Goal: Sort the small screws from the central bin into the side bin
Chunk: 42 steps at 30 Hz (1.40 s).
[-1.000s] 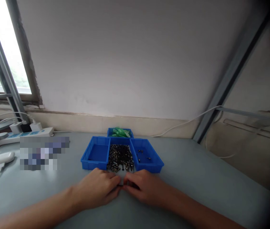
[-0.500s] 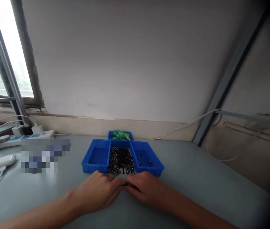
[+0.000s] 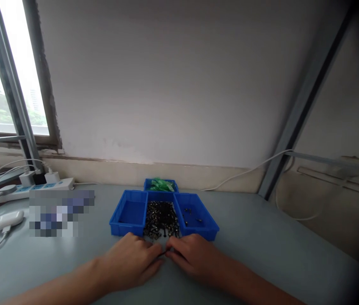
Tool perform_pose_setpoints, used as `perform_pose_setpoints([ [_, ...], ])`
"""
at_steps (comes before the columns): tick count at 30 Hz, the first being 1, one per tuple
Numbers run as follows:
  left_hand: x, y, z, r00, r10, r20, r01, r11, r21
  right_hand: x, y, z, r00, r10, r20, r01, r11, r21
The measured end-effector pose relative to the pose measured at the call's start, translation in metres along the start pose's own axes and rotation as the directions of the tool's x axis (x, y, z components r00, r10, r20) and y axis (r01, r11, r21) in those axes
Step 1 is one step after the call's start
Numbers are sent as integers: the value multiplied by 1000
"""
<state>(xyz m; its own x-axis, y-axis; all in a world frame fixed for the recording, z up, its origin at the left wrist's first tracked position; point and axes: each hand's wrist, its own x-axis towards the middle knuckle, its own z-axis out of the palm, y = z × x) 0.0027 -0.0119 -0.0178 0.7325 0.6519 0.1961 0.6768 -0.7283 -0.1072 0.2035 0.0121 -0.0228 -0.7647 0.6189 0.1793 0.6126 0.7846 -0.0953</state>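
Observation:
My left hand (image 3: pixel 135 260) and my right hand (image 3: pixel 195 256) meet low in the head view, over the near part of the grey table. A thin dark screw-like part (image 3: pixel 163 253) spans the small gap between them, pinched by the fingertips of both. Its ends are hidden in the fingers, and it is too small to name surely. Just beyond the hands spreads a pile of small black and metallic parts (image 3: pixel 162 214). A blue bin (image 3: pixel 127 231) flanks the pile on the left. The blue bin on the right (image 3: pixel 200 233) holds several small parts.
Behind the pile, a smaller blue bin (image 3: pixel 147 184) contains green plastic packaging (image 3: pixel 163 184). A white power strip (image 3: pixel 65 184) with plugs and cables, a white corded device (image 3: pixel 9 220) and a blurred-out item (image 3: pixel 62 212) lie at left. A grey metal post (image 3: pixel 270 182) stands at right.
The view has tilted slightly upward, so everything sits a little lower. Both hands remain together, and the dark part between the fingertips now shows more clearly, at a slant.

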Motion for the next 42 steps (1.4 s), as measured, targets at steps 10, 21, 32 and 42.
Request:
perform_pose_setpoints([
  [10, 0, 0, 0, 999, -19, 32, 18, 999, 27, 0, 0, -4, 1000, -15, 5, 15, 998, 54],
  [21, 1, 0, -3, 999, -20, 42, 20, 1000, 4, 0, -1, -4, 1000, 6, -16, -5, 999, 52],
  [32, 1, 0, -3, 999, -31, 9, 32, 999, -30, 1, 1, -1, 999, -30, -20, 29, 999, -17],
  [42, 0, -3, 2, 988, 50, -146, -59, 996, -60, 0, 1, -1, 999, -39, 0, 39, 999, 33],
])
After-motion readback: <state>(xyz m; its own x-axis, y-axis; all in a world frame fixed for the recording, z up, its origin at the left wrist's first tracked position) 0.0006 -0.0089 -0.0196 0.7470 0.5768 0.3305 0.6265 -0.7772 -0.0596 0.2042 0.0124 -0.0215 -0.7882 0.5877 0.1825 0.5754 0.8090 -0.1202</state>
